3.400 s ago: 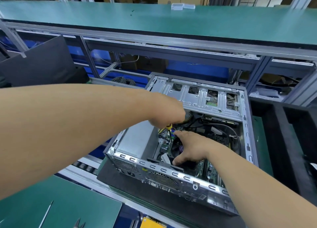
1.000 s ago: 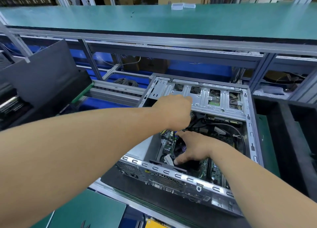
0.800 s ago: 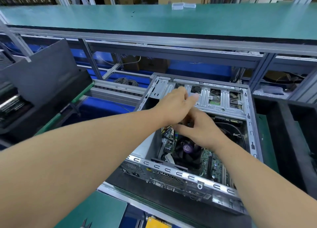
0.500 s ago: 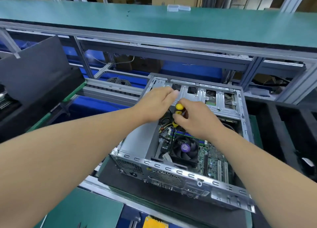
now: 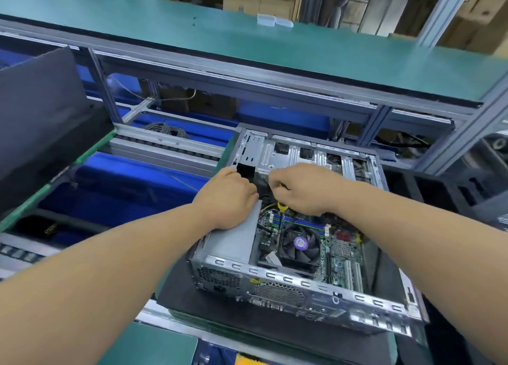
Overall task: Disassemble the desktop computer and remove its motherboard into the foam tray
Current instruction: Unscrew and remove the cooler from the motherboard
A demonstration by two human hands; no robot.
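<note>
On the black mat (image 5: 209, 313) at the middle of the green surface (image 5: 154, 348) lies the desktop computer (image 5: 288, 290), its side panel off so the metal case stands open like a shallow box. Inside it, the motherboard (image 5: 341, 252) sits flat on the case floor, with a black cooler fan (image 5: 299, 245) bearing a purple hub near its centre, blue memory slots (image 5: 299, 223) just beyond the fan, and white expansion slots toward the near right. A grey power supply box (image 5: 233, 241) fills the left compartment, and a perforated drive cage (image 5: 302, 155) spans the far end. The left hand (image 5: 228, 197) rests on the far end of the power supply, fingers curled down over its edge; whether they grip anything beneath cannot be told. The right hand (image 5: 305, 188) is clamped on a screwdriver (image 5: 281, 206) with a yellow and black handle, its shaft pointing down toward the board near the memory slots; the tip is too thin to make out and the upper handle is hidden inside the fist. Black foam tray (image 5: 445, 191) compartments lie to the right of the case, partly cut off by the frame edge and by the right forearm. A dark panel (image 5: 41, 122) leans at the left, and a raised green shelf (image 5: 247, 37) runs across the back, carrying two small pale boxes (image 5: 272, 21).
</note>
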